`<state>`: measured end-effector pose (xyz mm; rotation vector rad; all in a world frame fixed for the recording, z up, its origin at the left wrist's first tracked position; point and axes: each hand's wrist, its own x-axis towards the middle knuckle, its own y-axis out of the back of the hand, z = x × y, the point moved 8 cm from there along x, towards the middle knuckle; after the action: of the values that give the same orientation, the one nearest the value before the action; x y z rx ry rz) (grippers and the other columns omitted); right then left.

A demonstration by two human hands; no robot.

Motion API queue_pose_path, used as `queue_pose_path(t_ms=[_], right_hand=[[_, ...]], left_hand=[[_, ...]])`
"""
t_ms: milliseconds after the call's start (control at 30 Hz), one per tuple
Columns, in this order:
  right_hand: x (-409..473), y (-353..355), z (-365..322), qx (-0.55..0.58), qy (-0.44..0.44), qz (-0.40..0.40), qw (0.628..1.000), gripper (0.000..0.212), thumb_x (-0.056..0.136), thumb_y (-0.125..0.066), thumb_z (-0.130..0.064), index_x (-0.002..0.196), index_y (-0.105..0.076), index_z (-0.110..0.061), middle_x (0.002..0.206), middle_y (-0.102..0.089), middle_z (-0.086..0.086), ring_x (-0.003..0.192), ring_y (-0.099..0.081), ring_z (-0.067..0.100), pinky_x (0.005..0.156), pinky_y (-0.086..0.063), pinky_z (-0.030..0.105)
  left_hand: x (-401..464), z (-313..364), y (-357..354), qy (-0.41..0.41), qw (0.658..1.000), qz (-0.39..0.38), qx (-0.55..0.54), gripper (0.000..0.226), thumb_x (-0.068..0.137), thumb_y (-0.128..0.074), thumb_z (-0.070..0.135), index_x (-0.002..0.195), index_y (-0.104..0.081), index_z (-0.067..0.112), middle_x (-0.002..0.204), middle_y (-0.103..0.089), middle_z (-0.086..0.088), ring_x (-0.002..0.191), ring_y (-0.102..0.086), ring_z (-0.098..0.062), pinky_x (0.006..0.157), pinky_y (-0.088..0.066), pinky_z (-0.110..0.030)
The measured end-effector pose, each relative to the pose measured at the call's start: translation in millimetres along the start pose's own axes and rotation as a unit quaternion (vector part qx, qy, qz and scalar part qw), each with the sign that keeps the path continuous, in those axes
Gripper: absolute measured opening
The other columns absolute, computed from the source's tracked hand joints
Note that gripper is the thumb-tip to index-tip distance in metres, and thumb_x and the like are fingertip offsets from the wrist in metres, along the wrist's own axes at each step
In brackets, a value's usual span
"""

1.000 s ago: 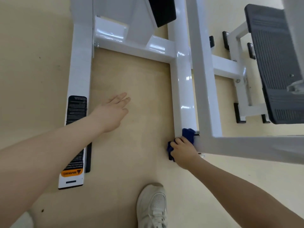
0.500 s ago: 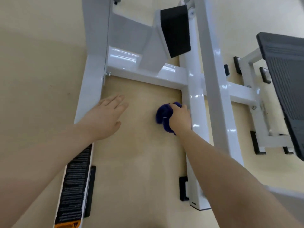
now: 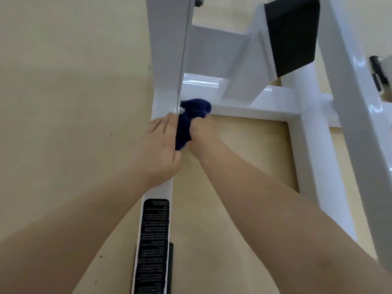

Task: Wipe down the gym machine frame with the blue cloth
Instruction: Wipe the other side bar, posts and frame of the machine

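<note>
Cloth: the blue cloth [image 3: 192, 122] is now bunched into the inner corner where the left floor rail [image 3: 164, 98] meets the cross bar [image 3: 250, 107]; half a second back it was against the middle rail [image 3: 314, 158], and a second back at that rail's near end.
Right hand: the right hand [image 3: 203, 134] has crossed the open floor [image 3: 63, 102] between the rails and grips the cloth, fingers curled into the fabric and pushing it toward the joint. The fingertips are buried in the cloth, so how tight the grip is I cannot tell.
Left hand: the left hand [image 3: 158, 149] no longer lies flat on the floor; it rests on top of the left rail just beside the cloth, fingers straight and close together, palm down, holding nothing.
Bolt: a small bolt [image 3: 182, 110] sits at the corner, touching the cloth's upper edge.
Label: the black warning label [image 3: 153, 240] on the left rail lies nearer the person, not yet reached by the cloth.
Meaning: my guess is the middle rail is done and the wiping has shifted to the left side of the frame, starting at the corner.
Next: the corner and the bolt call for a dab into the crevice, then a pull along the left rail; the left hand sits right in that path.
Risk: the fabric could snag on the bolt.
</note>
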<state>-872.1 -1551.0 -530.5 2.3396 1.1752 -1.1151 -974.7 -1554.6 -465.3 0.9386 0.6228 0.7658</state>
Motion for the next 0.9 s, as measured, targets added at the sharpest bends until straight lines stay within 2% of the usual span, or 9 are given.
queue_pose_path(t_ms=[67, 133, 200, 300, 400, 500, 700, 800, 900], right_hand=[[-10, -8, 4, -0.023, -0.018, -0.015, 0.999, 0.011, 0.091, -0.047, -0.020, 0.090, -0.053, -0.011, 0.080, -0.054, 0.012, 0.063, -0.053, 0.026, 0.059, -0.046, 0.031], [-13, 0, 9, -0.085, -0.029, -0.018, 0.996, 0.034, 0.097, -0.038, -0.014, 0.123, -0.050, 0.004, 0.116, -0.056, 0.026, 0.102, -0.055, 0.040, 0.087, -0.047, 0.045], [-24, 11, 22, -0.209, -0.005, -0.028, 0.978, 0.039, 0.096, -0.038, -0.007, 0.134, -0.044, 0.000, 0.130, -0.050, 0.024, 0.120, -0.049, 0.037, 0.097, -0.043, 0.039], [-49, 23, 54, -0.326, -0.017, -0.056, 0.943, 0.035, 0.091, -0.041, -0.004, 0.124, -0.052, -0.002, 0.116, -0.060, 0.023, 0.107, -0.057, 0.037, 0.092, -0.048, 0.044], [-85, 44, 92, -0.405, -0.059, -0.091, 0.908, 0.016, 0.090, -0.042, -0.006, 0.094, -0.057, -0.006, 0.090, -0.061, 0.015, 0.084, -0.059, 0.030, 0.073, -0.047, 0.031], [-129, 61, 130, -0.473, -0.090, -0.130, 0.867, 0.016, 0.087, -0.044, -0.005, 0.076, -0.055, -0.009, 0.072, -0.055, 0.008, 0.068, -0.052, 0.021, 0.059, -0.040, 0.025], [-118, 39, 109, -0.199, 0.013, -0.017, 0.980, 0.043, 0.090, -0.035, 0.000, 0.127, -0.054, -0.012, 0.107, -0.062, 0.012, 0.096, -0.060, 0.030, 0.078, -0.052, 0.036], [-128, 35, 117, -0.141, 0.015, -0.031, 0.989, 0.051, 0.089, -0.031, 0.005, 0.131, -0.049, -0.017, 0.107, -0.060, 0.012, 0.089, -0.060, 0.029, 0.067, -0.054, 0.034], [-153, 63, 163, -0.273, -0.079, -0.039, 0.958, 0.035, 0.089, -0.035, -0.001, 0.112, -0.059, -0.011, 0.108, -0.060, 0.015, 0.102, -0.056, 0.031, 0.094, -0.047, 0.043]], left_hand=[[3, -6, 0, 0.026, 0.999, -0.024, -0.027, 0.083, 0.071, -0.020, 0.029, 0.147, -0.012, 0.000, 0.148, -0.032, -0.014, 0.137, -0.022, -0.023, 0.107, -0.019, -0.026], [6, -5, 4, 0.033, 0.997, -0.045, -0.045, 0.084, 0.068, -0.023, 0.026, 0.148, -0.011, 0.001, 0.145, -0.035, -0.015, 0.136, -0.024, -0.022, 0.104, -0.020, -0.024], [6, -4, 6, 0.033, 0.997, -0.060, -0.040, 0.082, 0.068, -0.023, 0.024, 0.146, -0.016, 0.001, 0.142, -0.038, -0.017, 0.133, -0.027, -0.024, 0.099, -0.019, -0.023], [4, 2, 7, 0.037, 0.996, -0.077, -0.036, 0.062, 0.084, -0.031, 0.015, 0.144, -0.020, 0.001, 0.144, -0.034, -0.019, 0.133, -0.028, -0.028, 0.101, -0.021, -0.027], [-4, 5, 2, 0.045, 0.992, -0.107, -0.051, 0.064, 0.092, -0.034, 0.007, 0.150, -0.006, 0.008, 0.158, -0.002, -0.011, 0.145, -0.007, -0.023, 0.114, -0.008, -0.029], [-26, 3, 0, 0.024, 0.995, -0.096, -0.031, 0.062, 0.093, -0.033, 0.007, 0.149, -0.006, 0.006, 0.158, 0.003, -0.009, 0.146, 0.002, -0.020, 0.117, -0.002, -0.031], [-79, -8, 2, 0.022, 0.992, -0.122, -0.032, 0.060, 0.094, -0.036, 0.007, 0.149, -0.010, 0.006, 0.158, 0.002, -0.010, 0.145, 0.001, -0.023, 0.118, -0.004, -0.033], [-89, -7, 13, 0.023, 0.990, -0.130, -0.042, 0.062, 0.093, -0.037, 0.007, 0.149, -0.010, 0.008, 0.158, 0.001, -0.009, 0.145, -0.002, -0.024, 0.117, -0.006, -0.032], [-90, 9, 24, 0.002, 0.990, -0.133, -0.047, 0.060, 0.093, -0.036, 0.007, 0.149, -0.013, 0.008, 0.158, -0.005, -0.006, 0.144, -0.010, -0.022, 0.114, -0.013, -0.030]])
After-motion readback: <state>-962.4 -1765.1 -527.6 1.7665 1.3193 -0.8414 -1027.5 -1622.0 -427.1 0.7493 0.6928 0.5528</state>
